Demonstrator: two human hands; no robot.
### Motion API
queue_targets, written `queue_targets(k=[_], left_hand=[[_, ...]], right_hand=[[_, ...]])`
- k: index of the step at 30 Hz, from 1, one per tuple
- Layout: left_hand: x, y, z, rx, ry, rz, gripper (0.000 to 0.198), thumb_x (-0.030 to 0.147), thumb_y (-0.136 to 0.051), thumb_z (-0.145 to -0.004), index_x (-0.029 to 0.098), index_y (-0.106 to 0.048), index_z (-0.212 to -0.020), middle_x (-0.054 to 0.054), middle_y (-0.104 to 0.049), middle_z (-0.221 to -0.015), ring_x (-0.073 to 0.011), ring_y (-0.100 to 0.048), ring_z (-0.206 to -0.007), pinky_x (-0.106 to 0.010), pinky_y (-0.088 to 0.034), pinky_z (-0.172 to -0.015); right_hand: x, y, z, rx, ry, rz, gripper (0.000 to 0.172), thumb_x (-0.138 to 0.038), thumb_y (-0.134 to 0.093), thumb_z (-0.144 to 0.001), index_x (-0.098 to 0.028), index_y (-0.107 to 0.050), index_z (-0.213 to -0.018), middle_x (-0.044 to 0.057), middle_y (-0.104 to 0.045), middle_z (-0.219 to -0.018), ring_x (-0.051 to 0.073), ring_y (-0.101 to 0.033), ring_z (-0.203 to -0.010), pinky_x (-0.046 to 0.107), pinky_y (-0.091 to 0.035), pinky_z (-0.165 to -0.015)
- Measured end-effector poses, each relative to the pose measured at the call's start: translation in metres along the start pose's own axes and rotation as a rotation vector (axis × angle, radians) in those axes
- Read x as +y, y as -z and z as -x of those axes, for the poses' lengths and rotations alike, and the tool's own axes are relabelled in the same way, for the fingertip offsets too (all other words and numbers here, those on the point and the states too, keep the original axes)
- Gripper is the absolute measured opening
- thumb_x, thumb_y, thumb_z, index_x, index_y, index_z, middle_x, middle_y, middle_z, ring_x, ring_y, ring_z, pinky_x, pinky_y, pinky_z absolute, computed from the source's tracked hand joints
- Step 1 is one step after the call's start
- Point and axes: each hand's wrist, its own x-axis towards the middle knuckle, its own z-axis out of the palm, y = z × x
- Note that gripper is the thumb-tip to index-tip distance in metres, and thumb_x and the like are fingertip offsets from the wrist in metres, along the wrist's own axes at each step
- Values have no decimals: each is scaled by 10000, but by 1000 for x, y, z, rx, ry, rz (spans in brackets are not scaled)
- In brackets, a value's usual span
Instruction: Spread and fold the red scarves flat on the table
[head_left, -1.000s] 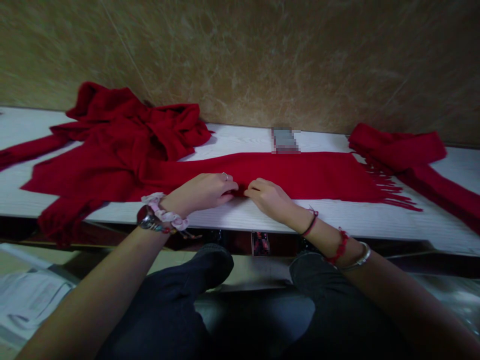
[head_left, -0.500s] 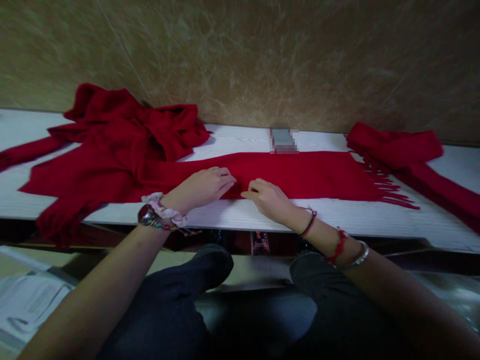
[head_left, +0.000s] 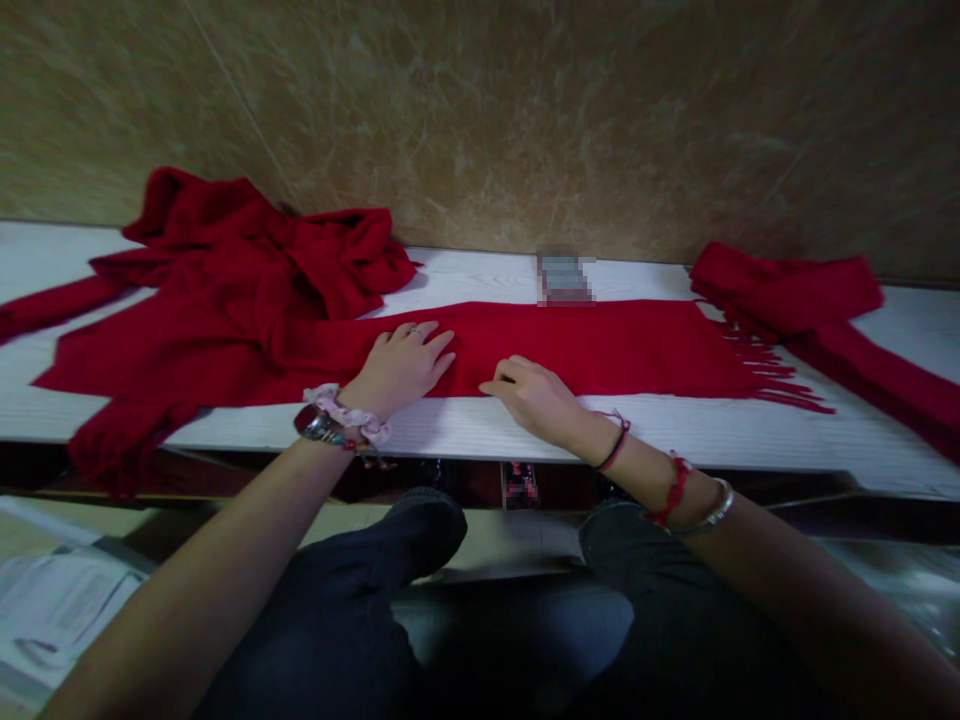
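A red fringed scarf [head_left: 630, 345] lies spread lengthwise over the white shelf, its right part flat and its tassels at the right end. My left hand [head_left: 405, 368] rests palm down on the scarf's middle, fingers spread. To its right, my right hand [head_left: 534, 398] sits at the scarf's near edge with thumb and fingertips pinched together. Whatever is in that pinch, if anything, is too small to tell. Leftward, the scarf runs into a rumpled heap of red cloth [head_left: 217, 240].
Another red scarf [head_left: 787, 290] lies folded over at the right. A small blurred grey item [head_left: 565, 278] sits behind the flat scarf. The white shelf [head_left: 465, 440] meets a brown marbled wall [head_left: 480, 120] at the back. White papers [head_left: 60, 610] are at lower left.
My left hand has drawn left, away from my right hand, and its fingers have gone from pinched together to spread flat on the scarf. My right hand has hardly moved.
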Motion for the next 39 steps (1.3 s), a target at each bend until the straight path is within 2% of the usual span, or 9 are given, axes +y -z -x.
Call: queue_targets(k=[4, 6, 14, 17, 20, 25, 32, 34, 39], left_hand=[[6, -3, -6, 23, -247, 162, 346, 240, -383, -905, 147, -549, -1194, -106, -533, -1210, -211, -486, -1104, -355, -399, -945], [5, -4, -9, 11, -300, 241, 318, 214, -382, -896, 144, -578, -1137, -96, -560, -1106, -178, -515, -1008, -320, -416, -909], [7, -4, -10, 1, 60, 43, 400, 316, -348, -906, 193, -491, -1259, -137, -491, -1181, -279, -505, -1043, -411, -450, -815], [12, 0, -7, 1, 129, 12, 414, 309, -342, -905, 187, -485, -1273, -156, -474, -1232, -318, -488, -1079, -455, -444, -820], [14, 1, -8, 42, 94, 44, 408, 271, -380, -886, 164, -507, -1259, -163, -454, -1260, -317, -465, -1104, -462, -433, -855], [10, -6, -15, 6, -166, 198, 374, 209, -389, -876, 150, -545, -1211, -115, -519, -1131, -216, -497, -1033, -361, -416, -911], [16, 4, -12, -57, 163, 33, 428, 281, -313, -914, 151, -459, -1295, -174, -450, -1249, -330, -463, -1113, -472, -424, -850], [20, 5, -11, -55, 154, 54, 421, 269, -325, -909, 144, -468, -1285, -176, -439, -1270, -331, -460, -1124, -474, -415, -868], [15, -9, -11, -84, -32, 151, 426, 343, -324, -929, 242, -426, -1330, -93, -360, -1409, -279, -370, -1260, -472, -349, -991]], right_hand=[[0, 0, 0, -6, 6, 21, 248, -111, -433, -897, -153, -677, -913, 76, -583, -846, 174, -446, -800, 276, -379, -690], [-1, 1, -1, -8, 7, 16, 251, -99, -432, -893, -148, -677, -920, 80, -584, -846, 175, -444, -802, 278, -378, -688], [-2, 2, -1, -7, 1, 31, 252, -105, -429, -895, -149, -675, -928, 69, -575, -828, 170, -434, -776, 275, -357, -668], [-1, 1, 0, 1, 4, 38, 260, -110, -421, -899, -154, -676, -922, 69, -575, -828, 172, -436, -777, 276, -358, -666], [-1, 1, 0, 6, 2, 38, 256, -112, -426, -898, -157, -677, -914, 69, -575, -826, 173, -436, -777, 279, -358, -663], [-2, 1, 0, 16, 8, 25, 252, -99, -433, -893, -142, -681, -884, 79, -577, -814, 175, -429, -782, 281, -357, -672], [-1, 1, 0, 23, 29, 74, 242, -118, -441, -898, -148, -681, -894, 66, -579, -807, 169, -423, -756, 296, -316, -667], [-1, 1, 0, 27, 35, 77, 239, -124, -444, -899, -152, -679, -878, 64, -585, -810, 170, -421, -750, 309, -306, -678], [0, -1, 0, 4, 12, 52, 219, -121, -452, -893, -148, -669, -902, 74, -585, -854, 176, -423, -781, 303, -308, -683]])
